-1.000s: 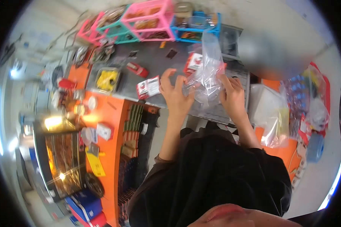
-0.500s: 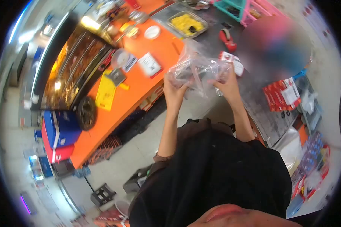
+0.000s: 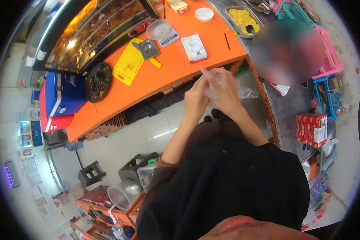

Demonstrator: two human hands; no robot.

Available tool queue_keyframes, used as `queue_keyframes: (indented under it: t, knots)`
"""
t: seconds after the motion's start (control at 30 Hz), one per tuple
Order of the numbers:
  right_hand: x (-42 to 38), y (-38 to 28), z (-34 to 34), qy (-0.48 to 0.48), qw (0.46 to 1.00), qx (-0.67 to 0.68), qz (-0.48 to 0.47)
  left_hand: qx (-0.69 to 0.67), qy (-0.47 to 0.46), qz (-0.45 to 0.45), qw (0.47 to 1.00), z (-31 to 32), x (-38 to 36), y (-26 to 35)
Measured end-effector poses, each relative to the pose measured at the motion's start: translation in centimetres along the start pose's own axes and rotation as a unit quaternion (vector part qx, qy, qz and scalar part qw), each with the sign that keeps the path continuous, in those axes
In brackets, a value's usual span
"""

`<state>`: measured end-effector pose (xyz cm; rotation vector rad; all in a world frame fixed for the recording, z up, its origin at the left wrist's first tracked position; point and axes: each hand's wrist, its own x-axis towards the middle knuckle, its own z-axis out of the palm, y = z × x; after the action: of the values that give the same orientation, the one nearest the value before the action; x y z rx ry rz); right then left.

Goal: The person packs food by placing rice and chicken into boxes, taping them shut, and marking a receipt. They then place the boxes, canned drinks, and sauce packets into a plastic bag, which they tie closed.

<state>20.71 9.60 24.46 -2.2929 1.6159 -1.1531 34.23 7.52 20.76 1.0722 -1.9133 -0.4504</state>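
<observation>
My left hand [image 3: 196, 97] and my right hand [image 3: 227, 93] are close together in front of my body, beside the edge of the orange counter [image 3: 164, 76]. Thin clear plastic [image 3: 212, 91] is bunched between them, with fingers of both hands closed on it. A loose part of the plastic [image 3: 247, 93] trails out to the right of my right hand. On the counter just beyond my hands lies a white and red packet [image 3: 194, 48].
A yellow board [image 3: 128, 62] with a metal piece, a scale [image 3: 168, 37] and a black round tray [image 3: 98, 83] stand on the counter. Red boxes [image 3: 308, 129] and a tray of yellow food [image 3: 242, 21] are on the dark table at right. Blue cooler [image 3: 66, 94] at left.
The hands have come together from a spread position, and the plastic that was held wide is now bunched. The view has turned, so the counter sits further right.
</observation>
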Motion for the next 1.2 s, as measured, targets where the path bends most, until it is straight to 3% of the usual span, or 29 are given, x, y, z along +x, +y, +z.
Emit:
queue_keyframes:
  t: [0.03,0.1,0.13,0.17,0.23,0.3,0.33,0.37,0.4,0.43,0.47,0.5,0.6,0.67,0.7,0.73,0.77,0.8,0.83,0.9,0.93,1.0,1.03,1.07,1.1,1.13,1.2]
  knots:
    - [0.4,1.9,1.4,-0.012,1.0,0.001,-0.001,0.099,0.016,-0.035,0.994,0.1,0.4,-0.9]
    - [1.0,7.6,4.8,0.005,0.989,0.072,0.125,0.281,0.074,-0.084,0.953,-1.4,2.6,-4.4]
    - [1.2,8.5,3.4,-0.004,0.99,0.074,0.123,0.363,0.119,-0.097,0.919,-3.2,3.6,-6.3]
    - [1.9,9.2,0.9,-0.031,0.987,0.03,0.157,0.365,0.119,-0.107,0.917,-5.0,2.8,-8.5]
    - [2.6,9.8,-0.3,-0.062,0.98,-0.012,0.187,0.145,0.035,-0.148,0.978,-7.2,0.5,-12.3]
    - [2.5,10.0,-0.5,-0.071,0.959,0.234,0.141,-0.118,-0.052,-0.144,0.981,-7.0,-1.4,-8.6]
    - [2.1,10.3,-0.5,-0.131,0.874,0.401,0.24,-0.232,-0.08,-0.286,0.926,-6.6,-4.1,-7.6]
    - [1.6,11.0,-0.3,-0.186,0.747,0.548,0.326,-0.339,-0.102,-0.414,0.839,-6.1,-7.2,-7.2]
    - [1.1,12.6,-0.3,-0.239,0.665,0.601,0.373,-0.413,-0.045,-0.494,0.764,-5.8,-9.0,-6.6]
    - [2.0,13.3,-1.4,-0.291,0.526,0.676,0.425,-0.636,0.07,-0.456,0.619,-5.2,-13.2,-8.3]
    - [3.0,13.9,-2.3,-0.335,0.37,0.729,0.468,-0.633,0.075,-0.458,0.619,-5.5,-12.2,-8.7]
    - [4.0,14.8,-2.2,-0.339,0.365,0.728,0.47,-0.595,0.069,-0.443,0.667,-5.6,-11.4,-9.1]
    - [7.9,18.2,-1.5,-0.442,0.608,0.605,0.262,-0.468,0.044,-0.382,0.796,-5.4,-7.9,-10.9]
    - [10.4,20.6,-0.9,-0.478,0.728,0.481,0.099,-0.373,0.027,-0.336,0.865,-4.8,-5.3,-12.0]
    - [10.1,22.0,1.7,-0.363,0.891,0.255,-0.103,-0.069,-0.12,-0.35,0.927,-4.8,-2.8,-11.9]
    - [11.6,20.4,2.0,-0.369,0.913,0.16,-0.07,-0.069,-0.117,-0.353,0.926,-3.2,-0.2,-11.4]
    - [13.1,18.0,2.7,-0.372,0.925,0.065,-0.036,0.127,-0.05,-0.289,0.948,-0.5,2.2,-10.6]
    - [13.9,16.8,4.0,-0.402,0.915,-0.017,0.033,0.318,0.017,-0.21,0.924,1.0,3.6,-10.3]
    - [14.7,16.1,5.4,-0.425,0.894,-0.098,0.101,0.321,0.016,-0.213,0.923,1.3,4.0,-10.8]
    - [15.3,16.2,7.8,-0.433,0.89,-0.094,0.108,0.41,-0.074,-0.423,0.805,1.7,3.8,-12.1]
    - [15.1,16.5,9.1,-0.439,0.886,-0.095,0.115,0.41,-0.081,-0.427,0.802,1.3,3.0,-12.8]
    - [14.4,17.1,12.1,-0.41,0.903,-0.07,0.112,0.479,-0.063,-0.488,0.727,-0.8,1.3,-15.9]
    - [14.1,17.1,13.4,-0.395,0.912,-0.024,0.107,0.48,-0.065,-0.487,0.727,-1.6,-0.2,-18.0]
    - [13.5,17.1,14.6,-0.382,0.918,0.022,0.102,0.472,-0.064,-0.482,0.735,-2.4,-2.4,-20.2]
    - [12.8,18.4,15.6,-0.397,0.901,0.162,0.073,0.464,-0.06,-0.477,0.744,-3.1,-4.2,-22.2]
    - [13.2,20.0,16.7,-0.395,0.901,0.164,0.072,0.466,-0.058,-0.476,0.743,-4.0,-5.7,-23.4]
    - [14.7,23.3,19.6,-0.274,0.886,0.373,0.031,0.365,-0.058,-0.435,0.821,-6.4,-8.1,-24.3]
